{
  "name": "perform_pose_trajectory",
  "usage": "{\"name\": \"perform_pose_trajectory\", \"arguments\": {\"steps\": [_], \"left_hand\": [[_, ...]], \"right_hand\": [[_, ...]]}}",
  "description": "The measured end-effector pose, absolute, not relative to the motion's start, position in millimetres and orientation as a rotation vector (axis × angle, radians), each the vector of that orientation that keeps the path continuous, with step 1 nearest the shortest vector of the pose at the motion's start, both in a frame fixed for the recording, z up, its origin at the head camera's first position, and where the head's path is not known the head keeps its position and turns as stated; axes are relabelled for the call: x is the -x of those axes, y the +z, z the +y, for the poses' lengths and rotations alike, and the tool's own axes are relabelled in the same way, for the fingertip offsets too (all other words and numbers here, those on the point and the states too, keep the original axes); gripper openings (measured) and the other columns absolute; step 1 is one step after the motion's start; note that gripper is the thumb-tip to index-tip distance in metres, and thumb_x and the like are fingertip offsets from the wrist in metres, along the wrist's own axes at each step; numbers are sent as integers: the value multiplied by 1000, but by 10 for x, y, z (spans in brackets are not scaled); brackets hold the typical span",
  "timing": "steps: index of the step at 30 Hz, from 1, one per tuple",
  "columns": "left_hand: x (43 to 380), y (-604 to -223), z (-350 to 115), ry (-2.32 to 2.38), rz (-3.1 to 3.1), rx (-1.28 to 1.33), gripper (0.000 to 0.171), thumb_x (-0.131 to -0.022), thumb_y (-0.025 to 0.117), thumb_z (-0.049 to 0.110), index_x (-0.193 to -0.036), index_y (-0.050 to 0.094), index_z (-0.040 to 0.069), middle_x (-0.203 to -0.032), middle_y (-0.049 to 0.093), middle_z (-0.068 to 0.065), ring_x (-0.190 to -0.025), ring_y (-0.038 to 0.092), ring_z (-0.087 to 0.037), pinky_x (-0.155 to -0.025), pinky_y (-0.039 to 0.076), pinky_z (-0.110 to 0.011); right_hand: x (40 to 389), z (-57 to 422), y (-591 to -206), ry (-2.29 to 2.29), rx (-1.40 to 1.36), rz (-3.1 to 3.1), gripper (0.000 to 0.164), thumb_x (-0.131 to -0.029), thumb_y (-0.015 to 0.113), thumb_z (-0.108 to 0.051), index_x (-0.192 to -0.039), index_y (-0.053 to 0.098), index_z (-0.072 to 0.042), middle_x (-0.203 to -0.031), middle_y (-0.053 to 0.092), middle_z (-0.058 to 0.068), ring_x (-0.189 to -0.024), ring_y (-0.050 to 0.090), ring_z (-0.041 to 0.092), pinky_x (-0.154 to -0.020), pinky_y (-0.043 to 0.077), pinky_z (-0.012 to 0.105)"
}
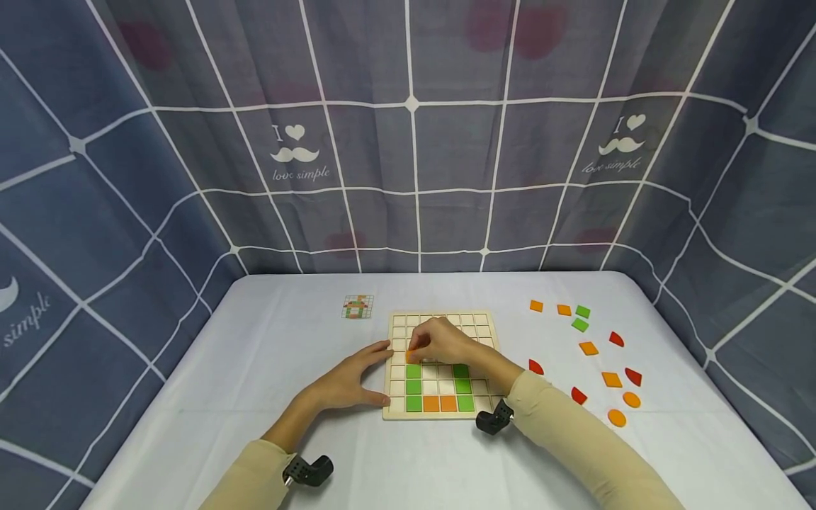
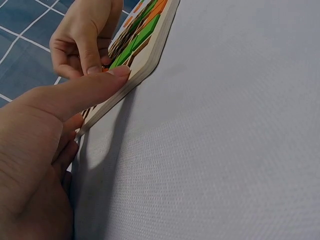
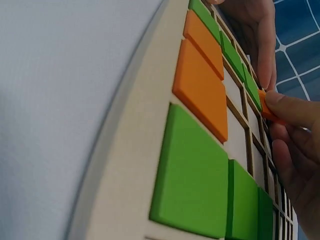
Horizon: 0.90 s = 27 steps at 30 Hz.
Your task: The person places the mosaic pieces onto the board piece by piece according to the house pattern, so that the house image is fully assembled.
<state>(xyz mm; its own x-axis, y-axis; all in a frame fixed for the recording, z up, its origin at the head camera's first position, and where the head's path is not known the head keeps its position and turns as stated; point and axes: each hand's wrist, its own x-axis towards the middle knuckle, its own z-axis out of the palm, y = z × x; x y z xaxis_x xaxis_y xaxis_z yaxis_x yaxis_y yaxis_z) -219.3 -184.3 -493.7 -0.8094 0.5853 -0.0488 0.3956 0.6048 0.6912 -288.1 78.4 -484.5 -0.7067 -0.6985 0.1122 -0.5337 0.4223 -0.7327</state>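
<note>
A wooden grid board [image 1: 397,405] lies on the white table. My right hand [image 1: 443,340] reaches over it and pinches an orange tile [image 3: 267,106] at the cell just beyond the left green column; the fingers partly hide the tile. My left hand [image 1: 347,379] rests against the board's left edge, fingers and thumb spread. In the left wrist view its thumb [image 2: 97,90] presses on the rim. On the grid, green square tiles [image 1: 414,387] form two columns, with two orange square tiles [image 1: 440,404] between their near ends.
Right of the board lie loose orange squares [image 1: 611,380], green squares [image 1: 579,324], red rounded wedges [image 1: 633,377] and orange discs [image 1: 616,418]. A small patterned card [image 1: 358,307] lies beyond the board's far left corner. A grey-blue curtain [image 1: 446,156] surrounds the table's back and sides.
</note>
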Motion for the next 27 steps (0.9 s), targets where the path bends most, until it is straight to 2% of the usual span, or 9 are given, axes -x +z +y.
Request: {"name": "perform_pose_trajectory", "arguments": {"steps": [5,9,15,18,22,27], "left_hand": [[2194,-4943,-1839,1016,2560,-819,91,-82,87,40,-157,45,10,-168,28,-6,-153,23,-33,-120,24,-58],[2196,-4953,-1847,1009,2569,-820,91,-82,87,41,-157,45,11,-168,28,-5,-153,23,-33,-120,24,-58],[2193,-4951,-1846,1006,2571,-810,91,-82,87,40,-158,45,13,-168,27,-4,-154,22,-32,-120,23,-57],[2182,-4955,-1841,1012,2561,-814,91,-82,88,39,-158,45,12,-168,27,-5,-154,22,-34,-120,23,-59],[2179,-4960,-1826,994,2567,-819,91,-82,87,39,-158,44,13,-168,27,-4,-154,22,-31,-121,23,-56],[2184,-4947,-1832,987,2580,-805,91,-82,88,39,-158,45,13,-168,26,-2,-154,21,-30,-121,23,-54]], "right_hand": [[2876,813,-4851,-1074,1155,2553,5,-89,83,-11,-91,84,-7,-83,69,-10,-78,63,6,-71,55,26],[2870,817,-4842,-1000,1163,2599,6,-90,82,-10,-95,84,-9,-89,70,-7,-81,62,6,-72,54,26],[2829,844,-4806,-927,1162,2622,23,-91,80,-9,-114,78,-5,-93,73,-3,-80,64,7,-74,55,26],[2791,918,-4779,-949,1159,2580,32,-92,80,-9,-122,74,-2,-100,74,1,-85,66,10,-78,56,27],[2753,1117,-4738,-1031,1139,2524,38,-91,81,-9,-127,71,0,-110,73,6,-93,69,14,-83,58,28],[2763,1425,-4693,-1089,1102,2515,38,-90,82,-10,-125,72,-1,-110,72,7,-95,69,17,-84,58,30]]}}
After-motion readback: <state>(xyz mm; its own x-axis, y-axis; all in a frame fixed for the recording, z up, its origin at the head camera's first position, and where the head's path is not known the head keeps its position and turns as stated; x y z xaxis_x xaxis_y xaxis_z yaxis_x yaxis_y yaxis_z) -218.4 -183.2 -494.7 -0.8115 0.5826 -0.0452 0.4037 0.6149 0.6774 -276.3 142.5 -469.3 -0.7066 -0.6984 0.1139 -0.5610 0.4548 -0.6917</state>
